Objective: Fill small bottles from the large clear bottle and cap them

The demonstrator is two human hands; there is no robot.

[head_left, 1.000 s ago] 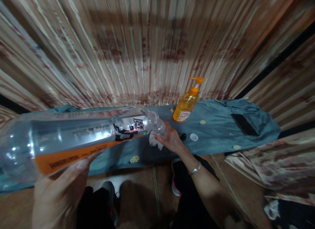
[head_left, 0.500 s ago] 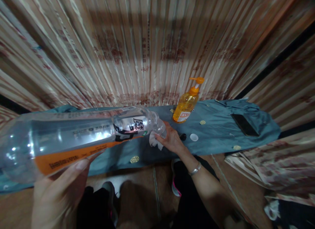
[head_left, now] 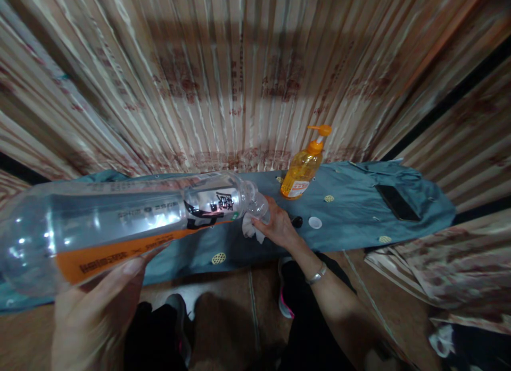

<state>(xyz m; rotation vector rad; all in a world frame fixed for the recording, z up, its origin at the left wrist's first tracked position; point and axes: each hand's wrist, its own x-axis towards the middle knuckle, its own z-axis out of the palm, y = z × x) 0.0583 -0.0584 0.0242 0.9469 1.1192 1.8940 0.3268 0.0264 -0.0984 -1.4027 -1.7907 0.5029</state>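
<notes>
My left hand (head_left: 106, 304) is wrapped round a large clear plastic bottle (head_left: 131, 216) with an orange and silver label, tilted almost level with its neck to the right. At that neck, my right hand (head_left: 277, 222) grips a small clear container (head_left: 260, 207). The mouths of the two meet or nearly meet; the exact contact is too small to tell. Beneath the right fingers shows a crumpled white tissue (head_left: 251, 228), and whether the hand touches it I cannot tell. Right of this hand lie a small black object (head_left: 296, 221) and a white round disc (head_left: 315, 222).
A yellow pump bottle (head_left: 300, 174) with an orange pump stands towards the back of the narrow bench, which a blue-green cloth (head_left: 351, 200) covers. A black phone (head_left: 397, 202) lies at the right. Behind hangs a patterned curtain (head_left: 239, 83); tiled floor (head_left: 227, 318) shows in front.
</notes>
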